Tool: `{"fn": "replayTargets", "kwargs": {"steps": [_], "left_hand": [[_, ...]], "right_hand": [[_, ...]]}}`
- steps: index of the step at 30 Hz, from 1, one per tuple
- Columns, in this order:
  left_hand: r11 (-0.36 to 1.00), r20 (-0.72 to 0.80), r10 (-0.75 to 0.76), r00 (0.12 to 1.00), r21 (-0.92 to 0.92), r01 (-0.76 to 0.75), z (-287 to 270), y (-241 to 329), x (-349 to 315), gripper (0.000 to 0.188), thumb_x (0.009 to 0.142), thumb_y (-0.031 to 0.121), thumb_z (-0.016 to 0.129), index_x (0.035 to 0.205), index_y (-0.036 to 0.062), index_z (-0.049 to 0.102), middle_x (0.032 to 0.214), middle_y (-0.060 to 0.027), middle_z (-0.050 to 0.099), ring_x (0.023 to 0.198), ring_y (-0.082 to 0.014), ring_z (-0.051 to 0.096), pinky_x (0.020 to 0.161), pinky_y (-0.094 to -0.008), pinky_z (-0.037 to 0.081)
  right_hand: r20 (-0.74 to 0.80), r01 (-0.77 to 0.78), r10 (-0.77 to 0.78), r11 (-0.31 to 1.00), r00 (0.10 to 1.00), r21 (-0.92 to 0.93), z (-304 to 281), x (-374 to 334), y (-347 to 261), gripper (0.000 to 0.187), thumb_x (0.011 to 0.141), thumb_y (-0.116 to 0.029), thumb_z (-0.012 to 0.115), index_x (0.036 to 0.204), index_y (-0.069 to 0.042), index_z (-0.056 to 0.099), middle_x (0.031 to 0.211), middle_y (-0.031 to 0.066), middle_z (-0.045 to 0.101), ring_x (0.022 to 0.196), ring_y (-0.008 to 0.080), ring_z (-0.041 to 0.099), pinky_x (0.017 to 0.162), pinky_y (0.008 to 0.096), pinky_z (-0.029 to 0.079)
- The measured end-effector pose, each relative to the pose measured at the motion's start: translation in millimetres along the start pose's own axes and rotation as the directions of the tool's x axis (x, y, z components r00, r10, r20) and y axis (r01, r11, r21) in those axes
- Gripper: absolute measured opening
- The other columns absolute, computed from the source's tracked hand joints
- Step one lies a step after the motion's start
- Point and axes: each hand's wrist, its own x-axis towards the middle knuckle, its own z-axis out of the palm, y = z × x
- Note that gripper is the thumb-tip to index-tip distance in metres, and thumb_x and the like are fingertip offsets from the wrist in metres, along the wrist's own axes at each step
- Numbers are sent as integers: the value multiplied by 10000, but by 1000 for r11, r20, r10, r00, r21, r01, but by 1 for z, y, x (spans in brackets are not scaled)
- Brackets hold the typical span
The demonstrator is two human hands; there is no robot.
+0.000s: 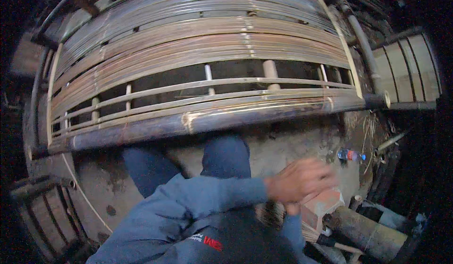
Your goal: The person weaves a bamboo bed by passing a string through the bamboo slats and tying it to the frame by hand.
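My left hand (302, 179) reaches across my body to the right on a blue-sleeved arm and is blurred by motion. Its fingers curl over a reddish-brown block (323, 206) lying on the ground, and whether they grip it is unclear. Just below the hand lies a bundle of thin bamboo strips (271, 214). A bit of blue sleeve (292, 231) shows under the hand; my right hand itself is hidden. In front of me stands a large bamboo frame (212, 120) with a dark front pole and many flat slats (198, 42).
My legs in blue trousers (226, 155) stand on a dirty concrete floor. A plastic bottle (351, 155) lies at the right. A thick bamboo pole (368, 235) lies at the lower right. More bamboo frames stand at the right (406, 66) and lower left (42, 212).
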Motion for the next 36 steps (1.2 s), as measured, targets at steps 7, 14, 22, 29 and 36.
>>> {"fn": "replayTargets", "kwargs": {"steps": [7,14,22,29,36], "left_hand": [[858,-166,-472,866,139,494,-100,28,-111,370,827,85,681,1196,65,663,1090,-132,693,1031,-334,658,895,-430,529],[749,-356,-310,882,480,457,-133,-15,-62,427,865,250,719,1242,69,634,1113,-130,671,1190,-348,560,1054,-480,402],[777,-345,-398,850,366,512,-97,-36,-67,278,870,327,732,770,71,691,714,-93,609,736,-302,546,784,-431,427],[905,-346,-322,881,160,394,-144,-21,-54,158,879,243,711,928,95,736,719,-93,625,815,-320,591,848,-427,451],[246,-84,-855,512,803,543,-296,-40,-66,206,854,209,669,1042,158,735,887,-173,713,843,-391,693,732,-511,545]], "right_hand": [[250,-2,-97,930,963,368,103,124,-61,518,882,-336,765,1175,64,613,1257,200,609,1157,304,592,1009,388,452],[-265,396,-295,677,918,620,-59,78,-44,161,918,-213,642,852,-68,627,1214,138,645,1117,270,602,1039,403,419],[-186,234,-228,206,956,950,-161,45,-43,221,1090,-238,448,933,-82,459,690,-15,350,596,96,379,687,302,400],[32,-50,123,153,992,987,-147,45,-13,186,1061,-181,496,899,-90,482,698,-12,393,551,80,366,637,298,421],[-184,-261,211,915,960,-308,-44,55,95,386,931,-286,682,1186,-13,583,1215,181,566,1214,340,497,1075,470,368]]}}
